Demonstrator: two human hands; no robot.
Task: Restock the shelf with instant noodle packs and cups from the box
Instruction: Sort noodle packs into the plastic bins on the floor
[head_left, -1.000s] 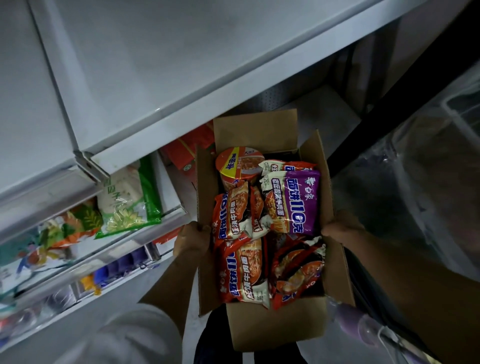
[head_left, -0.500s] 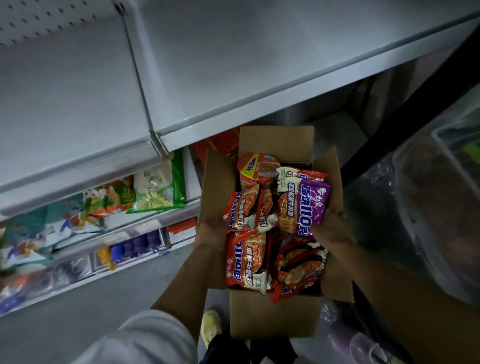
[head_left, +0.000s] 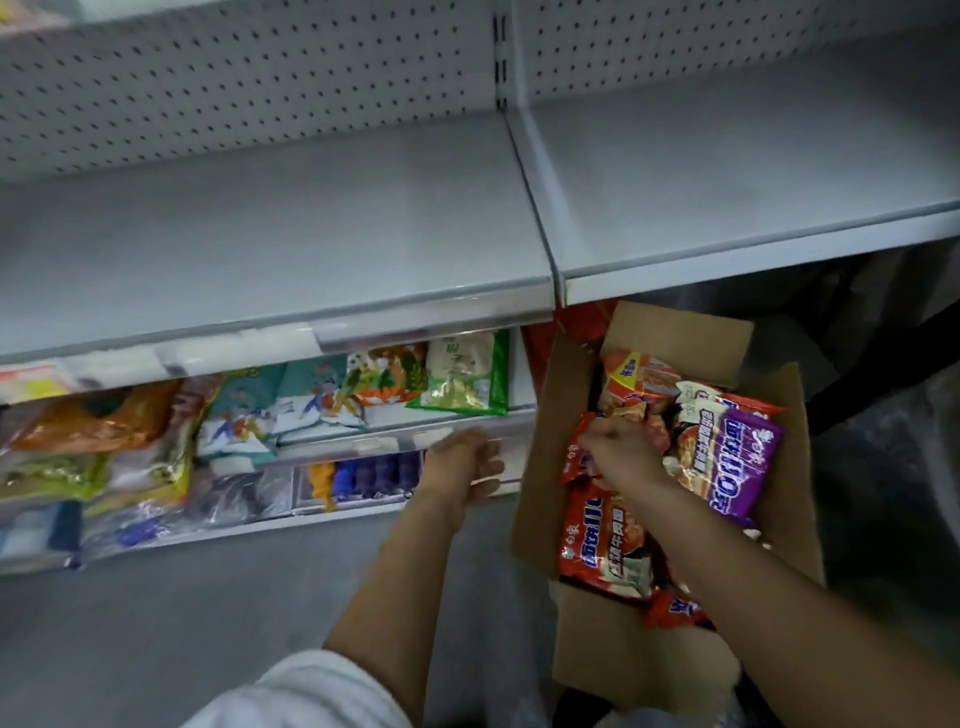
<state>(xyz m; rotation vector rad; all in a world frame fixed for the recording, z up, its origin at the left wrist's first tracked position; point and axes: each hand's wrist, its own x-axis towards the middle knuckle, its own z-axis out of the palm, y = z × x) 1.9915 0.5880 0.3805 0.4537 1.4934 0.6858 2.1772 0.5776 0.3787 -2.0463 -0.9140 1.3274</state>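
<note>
Cardboard box (head_left: 670, 660) is sitting open on the floor below the white shelf (head_left: 291, 234), packed with instant noodle packs. Right hand (head_left: 621, 454) is reaching into the box, fingers curling onto an orange noodle pack (head_left: 574, 457); a purple noodle pack (head_left: 727, 457) is lying just beside it. Left hand (head_left: 460, 467) is hovering outside the box, fingers relaxed, holding nothing.
</note>
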